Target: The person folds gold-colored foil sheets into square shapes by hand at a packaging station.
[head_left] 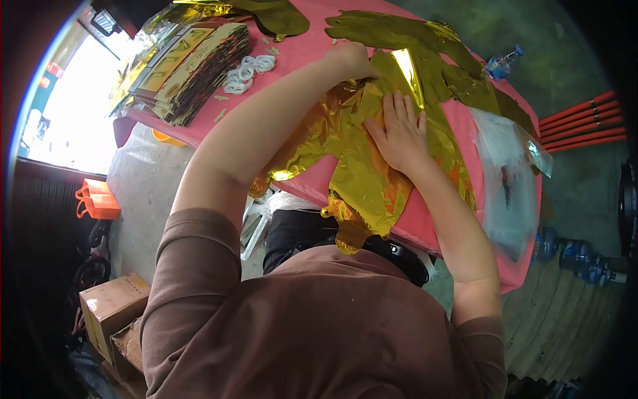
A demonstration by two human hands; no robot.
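A shiny gold foil sheet (364,159) lies on the pink-covered table (319,174), its lower end hanging over the near edge. My right hand (401,133) rests flat on the foil with its fingers spread. Farther up, my left hand (352,61) is bent down at the foil's upper left part, its fingers curled and mostly hidden, so what they hold cannot be made out. More gold foil pieces (399,34) lie beyond my hands.
At the left are a stack of printed card packs (199,70) and white rings (247,73). Clear plastic bags (508,179) lie at the right. A small bottle (504,63) stands past the far edge, near red poles (581,123). Cardboard boxes (113,306) sit lower left.
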